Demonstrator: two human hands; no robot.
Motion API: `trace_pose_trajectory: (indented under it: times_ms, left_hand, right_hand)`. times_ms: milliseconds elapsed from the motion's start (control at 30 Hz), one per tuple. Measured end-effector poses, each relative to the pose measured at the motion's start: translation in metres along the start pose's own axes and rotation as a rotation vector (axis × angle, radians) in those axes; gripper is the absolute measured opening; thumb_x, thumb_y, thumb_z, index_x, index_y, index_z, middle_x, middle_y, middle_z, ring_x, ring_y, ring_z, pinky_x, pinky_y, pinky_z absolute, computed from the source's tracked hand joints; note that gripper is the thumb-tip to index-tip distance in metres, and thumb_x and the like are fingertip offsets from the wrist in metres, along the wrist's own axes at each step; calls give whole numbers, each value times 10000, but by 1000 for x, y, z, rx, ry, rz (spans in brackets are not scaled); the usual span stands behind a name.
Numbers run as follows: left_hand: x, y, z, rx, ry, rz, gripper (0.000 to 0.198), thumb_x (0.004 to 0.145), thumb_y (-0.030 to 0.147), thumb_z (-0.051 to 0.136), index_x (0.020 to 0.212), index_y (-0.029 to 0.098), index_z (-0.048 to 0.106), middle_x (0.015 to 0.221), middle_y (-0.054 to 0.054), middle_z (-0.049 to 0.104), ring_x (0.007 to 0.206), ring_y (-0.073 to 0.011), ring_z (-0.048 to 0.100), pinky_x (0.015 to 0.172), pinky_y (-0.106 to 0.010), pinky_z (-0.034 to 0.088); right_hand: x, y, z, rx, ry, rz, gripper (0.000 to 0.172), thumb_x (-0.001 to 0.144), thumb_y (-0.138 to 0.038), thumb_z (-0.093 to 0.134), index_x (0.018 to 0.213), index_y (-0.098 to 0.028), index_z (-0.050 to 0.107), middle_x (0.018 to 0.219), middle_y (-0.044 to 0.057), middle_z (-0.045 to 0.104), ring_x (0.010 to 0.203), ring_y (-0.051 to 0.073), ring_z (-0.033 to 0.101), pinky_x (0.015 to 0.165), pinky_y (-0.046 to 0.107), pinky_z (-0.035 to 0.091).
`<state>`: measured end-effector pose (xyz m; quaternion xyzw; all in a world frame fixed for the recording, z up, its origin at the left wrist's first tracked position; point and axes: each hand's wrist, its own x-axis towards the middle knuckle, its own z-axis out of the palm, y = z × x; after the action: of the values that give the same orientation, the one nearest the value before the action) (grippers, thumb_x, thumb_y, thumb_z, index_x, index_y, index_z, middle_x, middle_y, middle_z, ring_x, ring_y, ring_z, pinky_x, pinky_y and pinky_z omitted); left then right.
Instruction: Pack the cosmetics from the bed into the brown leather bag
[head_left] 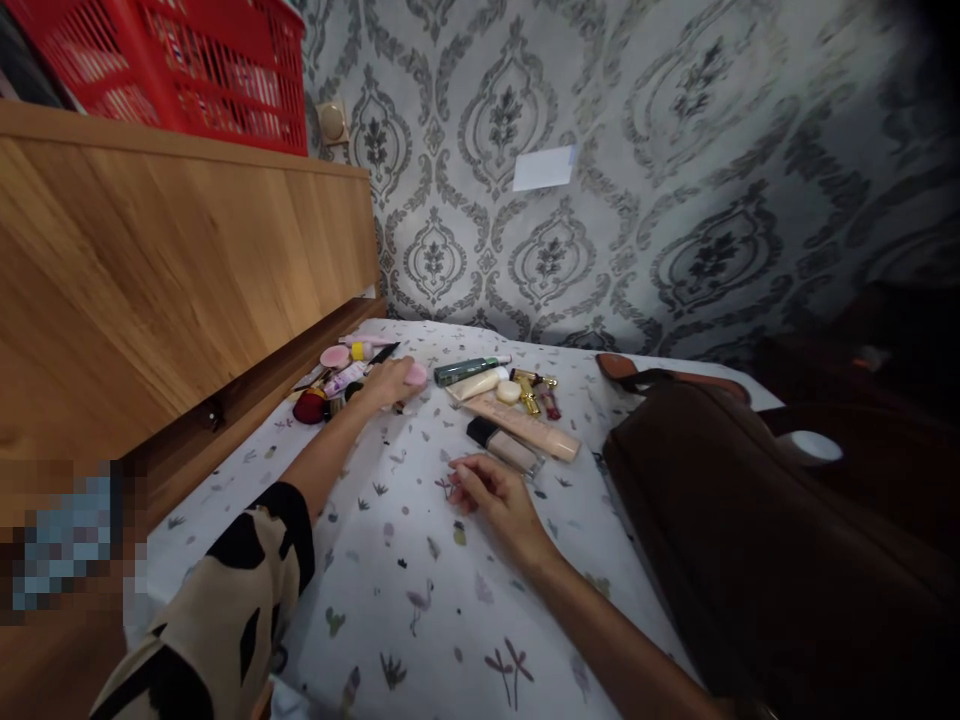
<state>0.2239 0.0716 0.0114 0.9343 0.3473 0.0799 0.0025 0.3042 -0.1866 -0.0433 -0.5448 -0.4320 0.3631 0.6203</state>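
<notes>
Head view: cosmetics lie on a printed sheet (427, 600) in two groups, and the work looks partway along, judging by how they are spread. Taking the right hand (495, 495) as the hub of a clock, a crowded heap sits at 10 o'clock beside the cabinet (187, 240), with a pink disc (335, 357), a yellow cap (358, 351), a purple-and-white tube (346, 378) and a red round case (308, 407) jumbled together. The second group, at 12 to 1 o'clock, is set out more loosely: a green tube (466, 372), a cream tube (478, 386), a round jar (508, 391), some gold tubes (530, 397), a beige tube (536, 430) and a black-capped bottle (510, 448). The heap looks like the part left to deal with, while the second group seems already laid out. Of the hands, the left (386, 385), toward 10 to 11 o'clock and between the groups, is mostly closed, its fingertips gripping a pink piece (416, 374); what lies beneath that is too blurred to tell. The right is half open, fingers loosely curled, with nothing seen in its grasp; it rests just beside the bottle, though I cannot tell whether they touch. A brown bag (697, 480) stands at 3 o'clock.
</notes>
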Motion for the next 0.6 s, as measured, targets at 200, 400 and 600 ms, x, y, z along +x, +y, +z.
trace_pose_trajectory:
  times_ms: [200, 400, 600]
  left_hand:
    - [-23, 14, 5, -12, 92, 111, 446, 912, 524, 617, 1168, 160, 581, 1321, -184, 606, 1275, -358, 513, 1087, -491, 390]
    - [-34, 15, 10, -128, 111, 180, 295, 1033, 398, 369, 1072, 172, 555, 1146, -147, 653, 1142, -287, 593, 1010, -421, 450]
    - [-55, 24, 8, -275, 85, 272, 210, 1015, 379, 392, 1100, 217, 494, 1028, -75, 681, 947, -237, 661, 852, -362, 506]
  right_hand:
    - [0, -2, 1, 28, -1, 14, 588, 734, -741, 707, 844, -164, 679, 728, 48, 687, 589, 137, 621, 548, 261, 499]
    - [1, -4, 1, 62, 6, 24, 587, 697, -734, 742, 831, -165, 686, 717, 37, 675, 575, 130, 620, 540, 253, 501]
    - [1, -5, 1, 128, 49, 29, 566, 662, -706, 782, 828, -174, 685, 753, 36, 685, 596, 141, 647, 526, 256, 514]
